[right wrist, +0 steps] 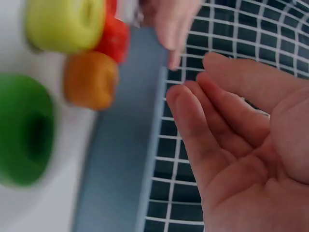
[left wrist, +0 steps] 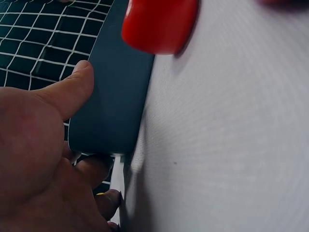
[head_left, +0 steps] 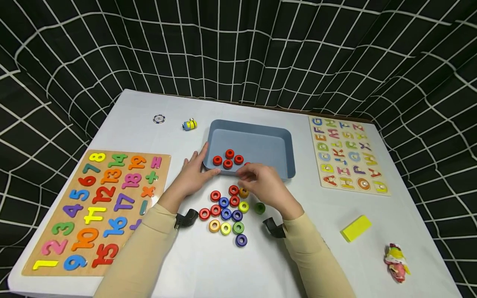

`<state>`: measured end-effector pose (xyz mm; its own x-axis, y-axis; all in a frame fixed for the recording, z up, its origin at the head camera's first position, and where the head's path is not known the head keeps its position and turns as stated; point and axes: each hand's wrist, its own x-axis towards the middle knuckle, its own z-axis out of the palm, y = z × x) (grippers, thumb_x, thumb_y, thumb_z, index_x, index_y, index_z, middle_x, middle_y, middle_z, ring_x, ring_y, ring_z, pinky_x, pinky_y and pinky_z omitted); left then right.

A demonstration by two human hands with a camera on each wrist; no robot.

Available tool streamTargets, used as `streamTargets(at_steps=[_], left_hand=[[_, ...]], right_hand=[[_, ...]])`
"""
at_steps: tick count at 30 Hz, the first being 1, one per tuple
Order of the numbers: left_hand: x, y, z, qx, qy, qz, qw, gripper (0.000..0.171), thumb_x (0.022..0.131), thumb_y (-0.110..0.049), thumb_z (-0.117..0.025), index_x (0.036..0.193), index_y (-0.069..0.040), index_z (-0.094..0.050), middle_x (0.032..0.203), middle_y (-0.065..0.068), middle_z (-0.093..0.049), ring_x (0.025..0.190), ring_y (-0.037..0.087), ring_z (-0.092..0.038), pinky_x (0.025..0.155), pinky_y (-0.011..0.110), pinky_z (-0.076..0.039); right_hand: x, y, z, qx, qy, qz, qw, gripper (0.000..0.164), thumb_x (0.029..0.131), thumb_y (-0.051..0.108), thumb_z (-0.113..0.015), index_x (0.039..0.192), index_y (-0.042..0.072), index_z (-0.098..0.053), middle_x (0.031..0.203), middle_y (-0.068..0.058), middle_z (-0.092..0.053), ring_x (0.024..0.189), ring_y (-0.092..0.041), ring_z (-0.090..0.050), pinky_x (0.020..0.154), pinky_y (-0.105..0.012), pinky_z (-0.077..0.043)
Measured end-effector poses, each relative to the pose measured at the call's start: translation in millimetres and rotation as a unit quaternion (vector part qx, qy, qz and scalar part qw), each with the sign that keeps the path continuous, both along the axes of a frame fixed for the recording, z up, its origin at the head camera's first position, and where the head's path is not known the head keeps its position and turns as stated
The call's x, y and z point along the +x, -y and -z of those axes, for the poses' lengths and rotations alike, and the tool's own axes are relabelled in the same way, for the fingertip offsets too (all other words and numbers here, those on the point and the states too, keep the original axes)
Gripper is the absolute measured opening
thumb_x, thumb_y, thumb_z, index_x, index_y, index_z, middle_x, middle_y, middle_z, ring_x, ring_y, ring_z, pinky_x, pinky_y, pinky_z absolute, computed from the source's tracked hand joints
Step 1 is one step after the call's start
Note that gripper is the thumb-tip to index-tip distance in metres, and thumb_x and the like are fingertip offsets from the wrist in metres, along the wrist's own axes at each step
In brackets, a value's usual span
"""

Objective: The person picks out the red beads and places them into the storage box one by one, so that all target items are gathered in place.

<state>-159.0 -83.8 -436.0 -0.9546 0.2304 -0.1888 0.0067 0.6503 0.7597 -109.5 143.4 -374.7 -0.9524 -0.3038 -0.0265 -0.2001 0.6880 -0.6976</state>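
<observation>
My left hand rests at the near left corner of a blue-grey tray, thumb along the front wall and fingers spread along the left side. Inside the tray lie several red rings, one partly hidden by my right hand. That right hand is over the tray's front rim, fingers loosely bent; in the right wrist view a gap shows between thumb and fingers, with nothing held. On the table before the tray is a loose group of rings in red, blue, yellow, orange and green.
A wooden number board lies at the left, a letter board at the back right. A yellow block and a small figurine lie at the right. Behind the tray's left are a poker chip and a yellow-blue toy.
</observation>
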Motion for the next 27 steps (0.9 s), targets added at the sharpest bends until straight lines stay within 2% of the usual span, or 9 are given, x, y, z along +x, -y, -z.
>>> streamTargets(at_steps=[4, 8, 11, 16, 22, 27], left_hand=[[-0.5, 0, -0.4, -0.001, -0.004, 0.001, 1.0, 0.089, 0.089, -0.053, -0.06, 0.153, -0.042, 0.001, 0.162, 0.014, -0.015, 0.15, 0.037, 0.0, 0.119, 0.061, 0.003], [-1.5, 0, -0.4, -0.001, -0.006, 0.0, 1.0, 0.089, 0.089, -0.052, -0.061, 0.154, -0.04, 0.0, 0.161, 0.012, -0.017, 0.151, 0.034, -0.002, 0.12, 0.059, 0.003], [-2.7, -1, 0.6, -0.004, -0.006, 0.001, 1.0, 0.089, 0.089, -0.052, -0.061, 0.153, -0.041, 0.001, 0.161, 0.012, -0.017, 0.151, 0.033, -0.002, 0.121, 0.057, 0.004], [-3.4, -1, 1.5, -0.009, -0.009, 0.006, 0.9999, 0.09, 0.089, -0.052, -0.06, 0.154, -0.04, 0.001, 0.161, 0.013, -0.018, 0.151, 0.033, -0.003, 0.122, 0.054, 0.005], [-2.4, 0, 0.1, -0.01, -0.008, 0.003, 0.9999, 0.09, 0.089, -0.053, -0.06, 0.154, -0.039, 0.0, 0.161, 0.012, -0.018, 0.151, 0.032, -0.003, 0.122, 0.054, 0.005], [-1.0, 2, -0.5, -0.008, -0.004, 0.0, 1.0, 0.09, 0.089, -0.052, -0.061, 0.154, -0.039, 0.0, 0.162, 0.012, -0.017, 0.151, 0.033, -0.003, 0.122, 0.054, 0.005]], right_hand=[[5.4, 7, 12.7, 0.053, -0.006, -0.026, 0.998, 0.026, 0.085, 0.009, -0.071, 0.11, 0.01, -0.07, 0.105, -0.003, -0.071, 0.089, -0.012, -0.067, 0.079, -0.028, -0.057], [6.4, 13, 21.1, 0.098, -0.023, -0.026, 0.995, 0.027, 0.084, 0.009, -0.073, 0.111, 0.012, -0.07, 0.106, 0.0, -0.07, 0.093, -0.013, -0.067, 0.082, -0.031, -0.056], [5.4, 14, 25.0, 0.114, -0.016, -0.025, 0.993, 0.028, 0.084, 0.008, -0.072, 0.111, 0.013, -0.07, 0.108, 0.0, -0.07, 0.096, -0.013, -0.065, 0.086, -0.032, -0.056], [4.8, 14, 29.7, 0.121, -0.001, -0.023, 0.992, 0.029, 0.083, 0.007, -0.072, 0.111, 0.013, -0.07, 0.107, 0.0, -0.069, 0.095, -0.013, -0.063, 0.088, -0.033, -0.055], [4.3, 17, 33.2, 0.116, -0.008, -0.027, 0.993, 0.028, 0.083, 0.007, -0.073, 0.11, 0.015, -0.07, 0.105, 0.002, -0.069, 0.093, -0.012, -0.061, 0.088, -0.032, -0.054], [5.1, 15, 27.5, 0.081, 0.004, -0.023, 0.996, 0.028, 0.083, 0.01, -0.073, 0.11, 0.017, -0.069, 0.103, 0.004, -0.068, 0.094, -0.012, -0.063, 0.087, -0.033, -0.054]])
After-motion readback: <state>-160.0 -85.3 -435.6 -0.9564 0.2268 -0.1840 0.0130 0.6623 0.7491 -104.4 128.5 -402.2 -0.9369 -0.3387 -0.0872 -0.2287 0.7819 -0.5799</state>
